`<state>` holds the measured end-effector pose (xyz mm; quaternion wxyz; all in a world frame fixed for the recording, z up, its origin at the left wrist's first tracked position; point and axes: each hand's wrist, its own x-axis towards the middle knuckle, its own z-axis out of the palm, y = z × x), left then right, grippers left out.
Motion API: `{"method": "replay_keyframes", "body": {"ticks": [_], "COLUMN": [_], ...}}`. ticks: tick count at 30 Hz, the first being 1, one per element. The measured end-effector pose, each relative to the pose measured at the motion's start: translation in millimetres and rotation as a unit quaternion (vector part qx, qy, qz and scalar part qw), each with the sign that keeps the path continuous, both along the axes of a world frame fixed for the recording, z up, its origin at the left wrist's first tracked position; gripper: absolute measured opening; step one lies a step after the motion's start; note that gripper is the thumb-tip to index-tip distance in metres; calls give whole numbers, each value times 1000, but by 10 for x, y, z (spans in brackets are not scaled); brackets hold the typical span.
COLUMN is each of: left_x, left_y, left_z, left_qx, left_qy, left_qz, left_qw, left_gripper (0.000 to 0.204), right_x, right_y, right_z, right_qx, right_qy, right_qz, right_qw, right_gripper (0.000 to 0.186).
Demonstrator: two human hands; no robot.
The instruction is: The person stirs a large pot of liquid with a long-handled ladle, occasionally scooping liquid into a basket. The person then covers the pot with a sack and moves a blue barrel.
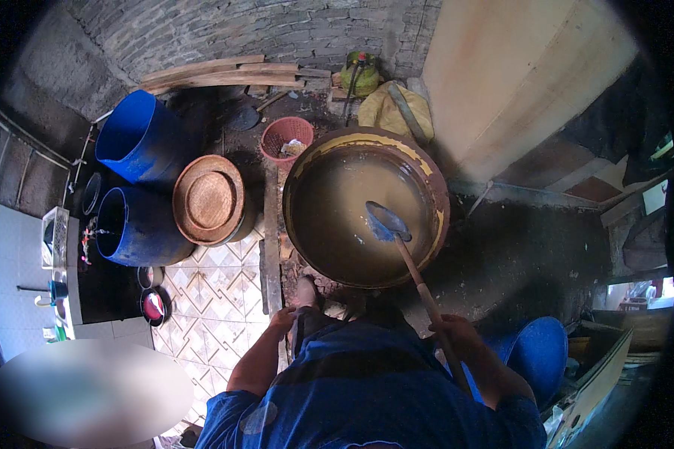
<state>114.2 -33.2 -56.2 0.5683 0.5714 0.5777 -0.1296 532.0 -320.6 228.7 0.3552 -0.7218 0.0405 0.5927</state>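
My right hand (457,331) is closed around the long wooden handle of a ladle (416,271). The ladle's round, blue-grey head dips tilted into cloudy, brownish liquid (337,217). That liquid fills a large round vat (296,251) with a worn, yellow-patched rim, just in front of me. My left hand (282,319) is down beside my left thigh, by the dark shorts, with no tool in it; its fingers are small in view and look loosely extended.
Left of the vat stand a red plastic basket (275,133), round woven trays (208,200) and two blue drums (146,228). A green gas cylinder (361,75) and planks (217,73) lie along the brick wall. Another blue drum (539,355) is close by my right arm.
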Motion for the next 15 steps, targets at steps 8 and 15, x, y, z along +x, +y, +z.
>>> {"method": "replay_keyframes", "body": {"ticks": [8,15], "left_x": [37,-69], "left_y": [127,22], "left_z": [35,360], "left_qx": [2,-36], "left_qy": [26,-30], "left_qz": [-29,59], "left_qw": [999,997], "left_gripper": [41,42], "right_x": [141,524], "right_y": [158,618], "right_z": [-310,-964], "right_qx": [20,92], "right_qy": [-50,-96], "right_qz": [-45,-26], "right_qw": [998,991], "right_gripper": [30,22]}}
